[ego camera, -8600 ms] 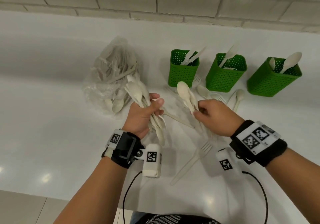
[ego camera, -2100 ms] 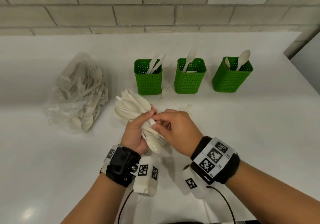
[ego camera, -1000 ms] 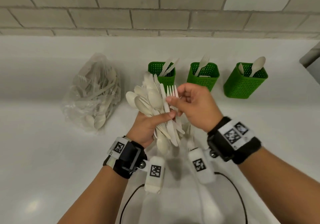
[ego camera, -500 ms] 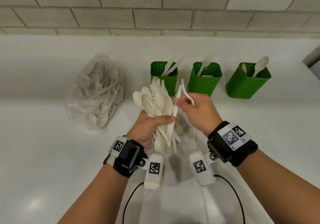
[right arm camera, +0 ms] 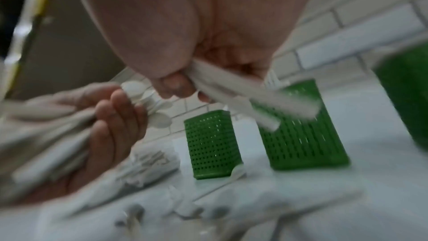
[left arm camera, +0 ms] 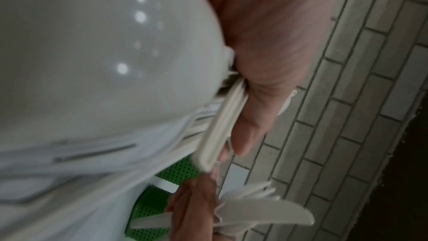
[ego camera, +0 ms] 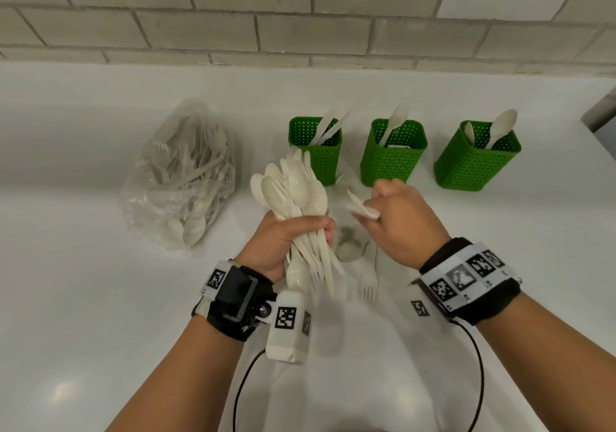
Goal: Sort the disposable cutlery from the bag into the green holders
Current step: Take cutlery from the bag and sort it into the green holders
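Note:
My left hand [ego camera: 310, 231] grips a bundle of white plastic spoons and forks [ego camera: 293, 195] upright above the counter. My right hand [ego camera: 373, 211] is just right of the bundle and pinches a white knife [left arm camera: 266, 215] together with another piece whose tines show behind it. Three green holders stand at the back. The left holder [ego camera: 316, 151] has knives, the middle holder [ego camera: 393, 154] has a fork, and the right holder [ego camera: 476, 164] has spoons. The clear bag [ego camera: 183, 178] with more cutlery lies at the left. The right wrist view is blurred.
On the white counter [ego camera: 100, 298] between my hands lie a loose fork [ego camera: 368, 285] and a spoon [ego camera: 348, 251]. Another fork [ego camera: 345, 178] lies in front of the holders. A tiled wall [ego camera: 300, 14] runs behind. Wrist cables hang near the front edge.
My right hand has drawn the knife out of the bundle and moved it right and down, away from my left hand. The bundle has sunk a little.

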Action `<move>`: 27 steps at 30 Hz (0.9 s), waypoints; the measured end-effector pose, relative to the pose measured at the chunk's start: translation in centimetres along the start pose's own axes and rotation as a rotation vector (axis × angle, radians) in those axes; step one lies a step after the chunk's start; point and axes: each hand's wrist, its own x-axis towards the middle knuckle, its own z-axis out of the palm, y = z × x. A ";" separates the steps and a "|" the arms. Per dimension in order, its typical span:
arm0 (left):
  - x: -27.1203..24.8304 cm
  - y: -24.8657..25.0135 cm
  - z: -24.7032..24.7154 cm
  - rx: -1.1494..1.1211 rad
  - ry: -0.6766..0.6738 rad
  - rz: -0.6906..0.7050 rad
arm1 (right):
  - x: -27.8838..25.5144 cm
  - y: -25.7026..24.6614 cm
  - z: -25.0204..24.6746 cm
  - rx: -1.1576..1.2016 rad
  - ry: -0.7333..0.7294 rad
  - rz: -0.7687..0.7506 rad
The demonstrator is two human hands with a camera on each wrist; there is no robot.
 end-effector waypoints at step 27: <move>-0.4 -0.9 1.2 0.101 -0.124 -0.047 | 0.5 -4.1 -0.7 1.202 -0.002 0.495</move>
